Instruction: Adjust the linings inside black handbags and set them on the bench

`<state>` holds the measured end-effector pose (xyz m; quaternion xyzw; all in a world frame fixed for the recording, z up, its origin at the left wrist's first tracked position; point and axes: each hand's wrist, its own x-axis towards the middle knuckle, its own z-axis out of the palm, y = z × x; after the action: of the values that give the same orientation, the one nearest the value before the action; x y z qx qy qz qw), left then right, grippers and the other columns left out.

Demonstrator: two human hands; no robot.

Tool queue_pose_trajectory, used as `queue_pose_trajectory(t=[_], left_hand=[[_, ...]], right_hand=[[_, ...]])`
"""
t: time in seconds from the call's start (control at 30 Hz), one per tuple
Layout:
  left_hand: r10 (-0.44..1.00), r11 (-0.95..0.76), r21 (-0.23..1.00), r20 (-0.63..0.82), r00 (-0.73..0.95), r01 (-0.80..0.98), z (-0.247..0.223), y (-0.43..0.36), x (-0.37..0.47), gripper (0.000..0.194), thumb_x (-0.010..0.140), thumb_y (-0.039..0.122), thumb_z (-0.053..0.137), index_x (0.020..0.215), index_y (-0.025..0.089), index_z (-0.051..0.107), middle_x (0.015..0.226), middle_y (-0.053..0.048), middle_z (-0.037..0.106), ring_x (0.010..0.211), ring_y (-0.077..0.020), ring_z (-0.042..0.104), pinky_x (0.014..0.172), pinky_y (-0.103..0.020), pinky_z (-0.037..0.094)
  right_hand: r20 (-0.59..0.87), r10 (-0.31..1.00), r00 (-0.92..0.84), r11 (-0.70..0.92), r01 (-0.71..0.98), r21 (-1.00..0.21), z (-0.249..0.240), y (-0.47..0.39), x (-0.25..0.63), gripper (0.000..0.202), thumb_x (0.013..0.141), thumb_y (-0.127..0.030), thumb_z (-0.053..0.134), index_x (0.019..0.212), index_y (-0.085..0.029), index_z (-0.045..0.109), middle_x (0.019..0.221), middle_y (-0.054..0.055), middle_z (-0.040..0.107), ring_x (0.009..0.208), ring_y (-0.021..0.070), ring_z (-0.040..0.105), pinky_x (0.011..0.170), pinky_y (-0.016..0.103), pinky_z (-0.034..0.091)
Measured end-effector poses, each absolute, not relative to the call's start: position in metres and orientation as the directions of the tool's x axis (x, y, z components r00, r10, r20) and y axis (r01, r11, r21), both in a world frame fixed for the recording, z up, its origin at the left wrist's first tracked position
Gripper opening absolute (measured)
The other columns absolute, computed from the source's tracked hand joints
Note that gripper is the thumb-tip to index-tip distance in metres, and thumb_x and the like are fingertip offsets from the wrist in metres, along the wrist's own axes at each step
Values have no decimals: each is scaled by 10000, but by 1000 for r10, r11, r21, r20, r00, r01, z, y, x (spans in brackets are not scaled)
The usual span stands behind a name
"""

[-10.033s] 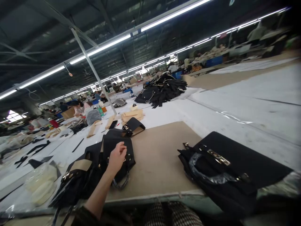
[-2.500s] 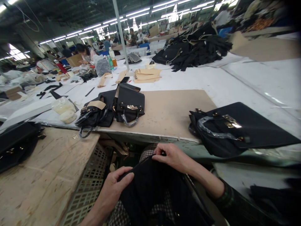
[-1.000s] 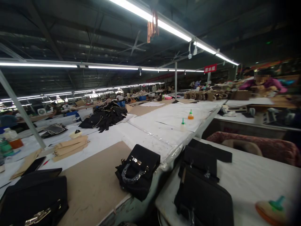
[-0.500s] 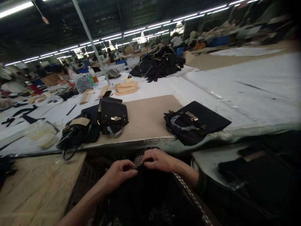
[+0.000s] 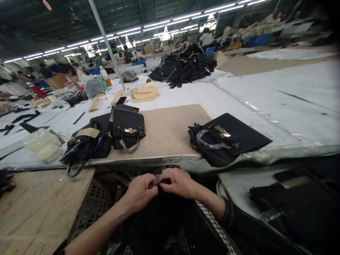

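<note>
My left hand [image 5: 143, 189] and my right hand [image 5: 176, 182] meet above my lap, thumbs and forefingers pinched close together. Between them is the top edge of a black fabric-like piece [image 5: 172, 216], which hangs down over my lap. It is too dark to make out its full shape. Black-and-white checked cloth [image 5: 214, 219] shows beside and behind it. On the table edge ahead lie a black handbag [image 5: 239, 134] with a wrapped handle and gold clasp, to the right, and another black handbag [image 5: 129, 127], to the left.
A brown board [image 5: 170, 131] lies on the white-covered table [image 5: 265, 95]. Further left are a black bag with tan card [image 5: 86, 138] and a clear plastic bag [image 5: 44, 147]. Behind are tan strips [image 5: 145, 94], a black pile [image 5: 186, 67] and a pole [image 5: 107, 46]. A wooden board [image 5: 39, 205] stands lower left.
My left hand has moved slightly up and closer to the right, its fingers now curled tighter at the black edge. The view has shifted a little.
</note>
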<state>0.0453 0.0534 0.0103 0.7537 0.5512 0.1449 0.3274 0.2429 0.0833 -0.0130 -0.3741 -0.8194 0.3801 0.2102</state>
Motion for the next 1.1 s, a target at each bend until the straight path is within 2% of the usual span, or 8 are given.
queue_pose_trajectory(t=[0.2, 0.33, 0.47, 0.6, 0.7, 0.9, 1.0, 1.1], left_hand=[[803, -6, 885, -273, 530, 466, 9, 67, 50, 329, 837, 329, 620, 1128, 176, 634, 993, -24, 683, 881, -183, 593, 737, -243, 422], [761, -163, 797, -274, 589, 582, 14, 72, 50, 244, 831, 223, 561, 1029, 198, 700, 984, -9, 712, 914, -205, 614, 805, -273, 429], [721, -266, 711, -300, 624, 650, 14, 79, 59, 193, 773, 241, 632, 954, 193, 679, 908, -10, 701, 849, -219, 616, 734, -275, 436], [669, -308, 743, -275, 690, 595, 4, 86, 82, 369, 761, 347, 707, 1086, 184, 643, 1062, -44, 693, 951, -247, 614, 812, -299, 457], [588, -377, 748, -263, 765, 546, 10, 92, 88, 357, 745, 270, 712, 1084, 170, 665, 1068, -52, 702, 973, -256, 618, 856, -310, 456], [333, -307, 806, -407, 851, 506, 62, 102, 59, 570, 710, 139, 691, 1261, 276, 641, 1189, 18, 698, 1077, -242, 624, 948, -301, 454], [179, -95, 826, -535, 825, 556, 63, 97, 46, 523, 716, 178, 712, 1227, 281, 672, 1138, 37, 724, 1039, -238, 654, 917, -304, 495], [212, 54, 815, -574, 791, 577, 47, 89, 42, 482, 715, 253, 745, 1194, 263, 692, 1130, 29, 730, 1037, -247, 660, 880, -294, 514]], right_hand=[[-63, 869, -490, 128, 348, -929, -7, 72, 271, 297, 847, -332, 674, 1104, -185, 648, 981, 36, 730, 915, 206, 672, 816, 310, 518], [-34, 911, -410, 138, 382, -914, 15, 14, 313, 596, 905, -391, 625, 1437, -236, 406, 1419, 115, 526, 1293, 268, 507, 1051, 442, 455], [-28, 961, -275, 127, 529, -839, 15, -61, 331, 765, 901, -375, 622, 1534, -294, 200, 1505, 142, 415, 1351, 308, 450, 1030, 493, 491], [-16, 999, -38, 10, 599, -800, -6, -85, 324, 672, 884, -397, 612, 1475, -252, 328, 1402, 134, 506, 1285, 306, 512, 1043, 491, 477], [-166, 986, 20, -157, 453, -877, -7, -72, 330, 561, 882, -445, 597, 1381, -223, 468, 1097, 76, 653, 1006, 255, 653, 864, 406, 565], [-294, 922, -252, -285, 76, -956, 19, -47, 363, 586, 781, -451, 733, 1304, -232, 586, 1052, 60, 698, 979, 264, 668, 814, 375, 571], [-314, 863, -397, -315, 66, -947, 11, -39, 364, 563, 789, -438, 734, 1304, -256, 598, 1132, 54, 700, 1052, 280, 654, 902, 416, 551], [-283, 879, -384, -261, 110, -959, -9, -32, 360, 533, 807, -444, 717, 1296, -261, 608, 1174, 48, 684, 1077, 282, 640, 926, 416, 544]])
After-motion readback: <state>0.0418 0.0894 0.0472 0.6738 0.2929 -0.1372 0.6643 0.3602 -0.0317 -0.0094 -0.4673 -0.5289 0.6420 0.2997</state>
